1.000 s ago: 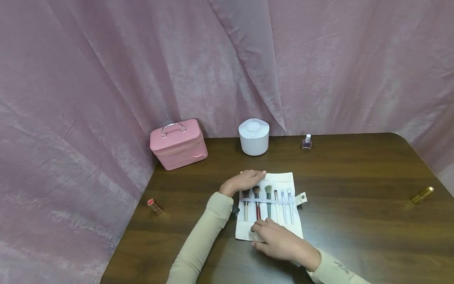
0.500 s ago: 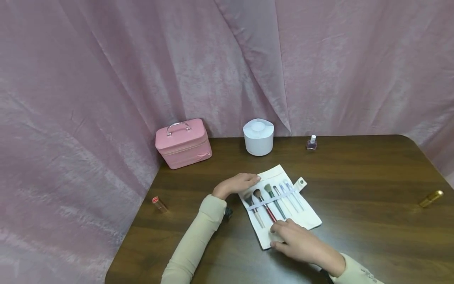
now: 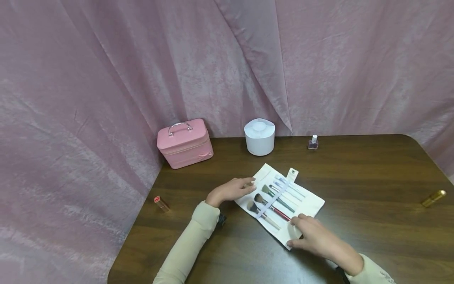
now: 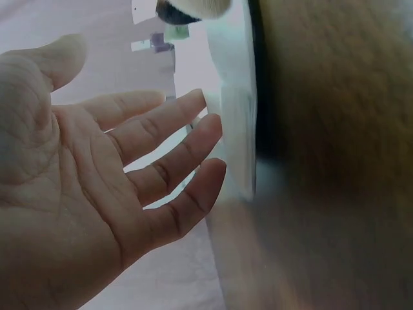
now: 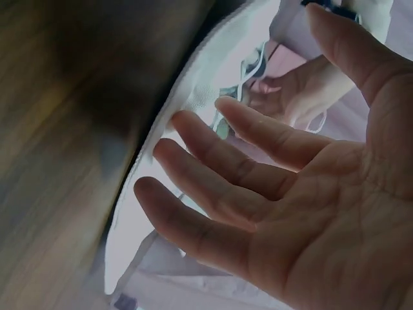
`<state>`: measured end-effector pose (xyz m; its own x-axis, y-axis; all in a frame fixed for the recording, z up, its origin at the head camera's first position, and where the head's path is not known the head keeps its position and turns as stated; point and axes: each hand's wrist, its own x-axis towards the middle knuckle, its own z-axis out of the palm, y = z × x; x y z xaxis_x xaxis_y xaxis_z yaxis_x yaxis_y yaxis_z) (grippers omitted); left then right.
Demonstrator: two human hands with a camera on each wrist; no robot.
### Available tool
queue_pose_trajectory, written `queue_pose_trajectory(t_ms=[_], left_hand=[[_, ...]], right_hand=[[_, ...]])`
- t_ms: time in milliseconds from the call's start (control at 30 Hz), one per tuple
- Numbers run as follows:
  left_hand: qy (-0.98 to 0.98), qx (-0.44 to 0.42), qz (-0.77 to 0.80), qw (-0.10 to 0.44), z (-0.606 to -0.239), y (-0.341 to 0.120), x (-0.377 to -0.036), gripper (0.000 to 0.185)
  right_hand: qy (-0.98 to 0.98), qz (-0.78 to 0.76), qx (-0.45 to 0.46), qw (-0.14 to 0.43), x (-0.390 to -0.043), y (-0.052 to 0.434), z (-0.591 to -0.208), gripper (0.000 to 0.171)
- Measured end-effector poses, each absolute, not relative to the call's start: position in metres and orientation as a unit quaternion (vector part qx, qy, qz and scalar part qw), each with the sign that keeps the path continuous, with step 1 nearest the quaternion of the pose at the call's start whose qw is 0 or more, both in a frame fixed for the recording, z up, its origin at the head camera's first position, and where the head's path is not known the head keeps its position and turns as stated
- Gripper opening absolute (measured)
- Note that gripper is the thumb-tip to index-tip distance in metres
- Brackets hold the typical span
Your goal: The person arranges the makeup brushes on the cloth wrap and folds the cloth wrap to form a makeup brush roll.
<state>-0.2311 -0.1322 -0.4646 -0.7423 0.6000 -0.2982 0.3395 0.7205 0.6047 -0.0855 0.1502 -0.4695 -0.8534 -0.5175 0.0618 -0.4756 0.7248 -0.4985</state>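
A white fabric brush roll (image 3: 310,203) lies spread out and turned at an angle on the table in the head view. Several makeup brushes sit side by side under its pale elastic band (image 3: 272,202), among them one with a red handle (image 3: 281,214) and one with a green handle (image 3: 285,204). A snap tab (image 3: 292,174) sticks out at the far side. My left hand (image 3: 231,191) is at the roll's left corner, fingers extended and fingertips right at the cloth (image 4: 235,139). At the near right edge, my right hand (image 3: 317,236) has its loosely bent fingertips against the fabric (image 5: 139,206).
A pink case with a handle (image 3: 185,144) stands at the back left, beside a white lidded container (image 3: 259,138). Farther right is a small nail polish bottle (image 3: 313,142). A lipstick tube (image 3: 161,204) lies left, a gold tube (image 3: 433,198) far right. Pink curtain (image 3: 227,71) hangs behind.
The brush roll has turned counterclockwise, its tab swinging from the right side to the far side. My right hand has moved right, the left slightly left and nearer.
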Motion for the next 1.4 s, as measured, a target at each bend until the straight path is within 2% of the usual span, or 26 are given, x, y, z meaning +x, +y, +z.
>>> queue_pose_trajectory(t_ms=[300,833,1133,1300,1400], left_hand=[[0.905,0.264,0.235,0.236,-0.464,-0.138,-0.215,0.06],[0.926,0.292,0.13,0.202,-0.461,-0.133,-0.175,0.065],[0.928,0.319,0.08,0.177,-0.469,-0.126,-0.16,0.068],[0.929,0.31,0.069,0.191,-0.469,-0.123,-0.15,0.08],[0.929,0.305,0.07,0.197,-0.468,-0.122,-0.146,0.078]], right_hand=[[0.942,-0.253,-0.211,0.058,-0.094,0.161,-0.466,0.062],[0.947,-0.229,-0.213,0.072,-0.114,0.183,-0.466,0.062],[0.945,-0.199,-0.249,0.08,-0.114,0.188,-0.469,0.051],[0.942,-0.187,-0.264,0.086,-0.109,0.188,-0.469,0.04],[0.938,-0.192,-0.276,0.08,-0.108,0.191,-0.468,0.033]])
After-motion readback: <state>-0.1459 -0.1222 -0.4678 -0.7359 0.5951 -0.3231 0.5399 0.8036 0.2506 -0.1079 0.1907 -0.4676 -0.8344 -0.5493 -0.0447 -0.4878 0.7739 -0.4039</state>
